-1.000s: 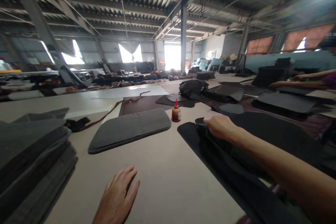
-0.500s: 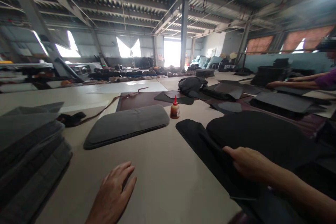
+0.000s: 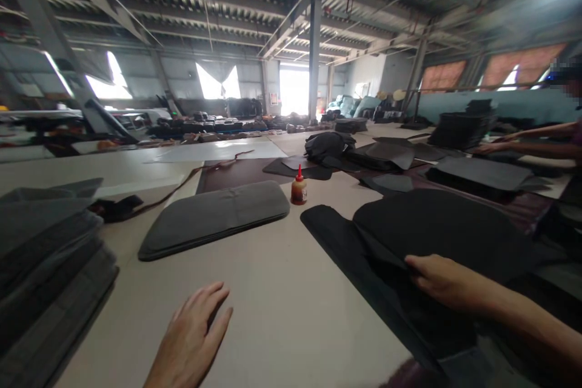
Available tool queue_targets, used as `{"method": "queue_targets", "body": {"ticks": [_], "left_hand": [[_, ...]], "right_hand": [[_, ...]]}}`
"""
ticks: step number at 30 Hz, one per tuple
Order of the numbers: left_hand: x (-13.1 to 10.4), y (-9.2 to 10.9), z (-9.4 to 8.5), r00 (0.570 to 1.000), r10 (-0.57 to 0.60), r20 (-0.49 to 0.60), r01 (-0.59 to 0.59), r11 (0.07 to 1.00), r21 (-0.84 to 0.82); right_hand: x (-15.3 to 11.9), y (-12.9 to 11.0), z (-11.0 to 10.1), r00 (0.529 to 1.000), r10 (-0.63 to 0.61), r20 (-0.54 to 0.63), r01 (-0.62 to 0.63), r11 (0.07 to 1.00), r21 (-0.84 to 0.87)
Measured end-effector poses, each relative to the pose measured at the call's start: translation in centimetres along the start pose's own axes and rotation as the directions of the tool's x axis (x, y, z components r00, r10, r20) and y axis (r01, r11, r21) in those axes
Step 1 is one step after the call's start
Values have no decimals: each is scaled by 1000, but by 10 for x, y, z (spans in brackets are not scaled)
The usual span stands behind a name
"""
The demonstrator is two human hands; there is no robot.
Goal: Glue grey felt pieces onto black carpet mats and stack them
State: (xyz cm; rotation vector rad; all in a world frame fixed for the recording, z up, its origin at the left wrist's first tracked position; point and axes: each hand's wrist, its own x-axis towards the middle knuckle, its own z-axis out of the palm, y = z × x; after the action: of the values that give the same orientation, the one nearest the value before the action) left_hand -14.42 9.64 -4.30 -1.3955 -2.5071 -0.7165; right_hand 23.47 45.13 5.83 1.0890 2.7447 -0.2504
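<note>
My right hand (image 3: 439, 279) pinches the near edge of a large black sheet with a rounded outline (image 3: 436, 224), lifting that edge a little. Its fingers below the sheet are hidden. Under and left of it lies a long black piece (image 3: 354, 260) along the table. My left hand (image 3: 193, 330) rests low over the pale table (image 3: 273, 303), fingers apart and holding nothing. Beyond it lies a flat stack of grey rounded panels (image 3: 218, 218). At that stack's right end stands a small bottle of brown liquid with a red nozzle (image 3: 299, 188).
A tall pile of grey panels (image 3: 50, 273) rises at the left edge. Dark cut pieces (image 3: 386, 154) and a bundled black item (image 3: 330, 148) lie farther back. At the far right, another person's arms (image 3: 531, 139) reach over the table. A brown strip (image 3: 182, 182) trails across the left.
My right hand has moved slightly right with the black sheet's edge, drawing it off the long piece beneath. My left hand barely moves. The view has shifted a little.
</note>
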Motion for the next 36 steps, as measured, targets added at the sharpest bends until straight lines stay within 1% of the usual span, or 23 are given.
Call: {"method": "queue_targets", "body": {"ticks": [2,4,7,9,11,13,14,16,18,20,21,23,24,25,27,29,32,36], "left_hand": [[0,-1,0,1000,16,-7,-16,1000,5],[1,0,0,1000,20,-17,-20,1000,11],[3,2,-1,1000,16,-16,-16,1000,14],[3,2,-2,1000,14,-13,-14,1000,14],[3,2,-3,1000,14,-14,-14,1000,10],[2,2,-3,1000,13,-15,-13,1000,7],[2,2,-3,1000,12,-15,-12,1000,7],[2,2,-2,1000,5,-14,-5,1000,12],[3,2,-1,1000,6,-9,-5,1000,13],[4,1,0,1000,9,-9,-8,1000,11],[4,1,0,1000,9,-8,-9,1000,10],[5,1,-1,1000,4,-11,-4,1000,12],[6,1,-1,1000,1,-11,-1,1000,16],[6,0,-1,1000,-2,-8,2,1000,21],[6,-2,0,1000,-4,2,4,1000,25],[5,-6,1,1000,-8,14,8,1000,25],[5,-10,3,1000,-9,29,8,1000,16],[6,-10,2,999,-6,33,6,1000,7]], "right_hand": [[-12,-8,-3,1000,-8,1,8,982,-191],[-21,-18,-11,999,-21,-41,6,945,-328],[-29,-31,-17,994,-62,-84,18,893,-450],[-31,-37,-12,994,-87,-66,43,867,-497],[-33,-40,-2,995,-101,-3,87,869,-487],[-37,-41,5,989,-128,73,147,899,-412],[-40,-42,6,984,-151,93,175,916,-361],[-43,-45,1,981,-176,84,192,941,-279],[-42,-51,-8,983,-181,29,183,958,-223],[-33,-59,-14,976,-205,-68,193,969,-154],[-24,-64,-15,962,-240,-127,227,968,-108],[-1,-71,-9,915,-342,-214,343,939,-35],[12,-74,-3,894,-391,-217,397,917,-16],[26,-76,4,882,-433,-187,440,898,-6],[52,-78,19,890,-443,-110,448,894,22],[74,-80,30,917,-390,-86,395,917,49],[96,-82,38,936,-329,-123,338,939,68],[115,-85,37,941,-297,-165,313,946,83]]}}
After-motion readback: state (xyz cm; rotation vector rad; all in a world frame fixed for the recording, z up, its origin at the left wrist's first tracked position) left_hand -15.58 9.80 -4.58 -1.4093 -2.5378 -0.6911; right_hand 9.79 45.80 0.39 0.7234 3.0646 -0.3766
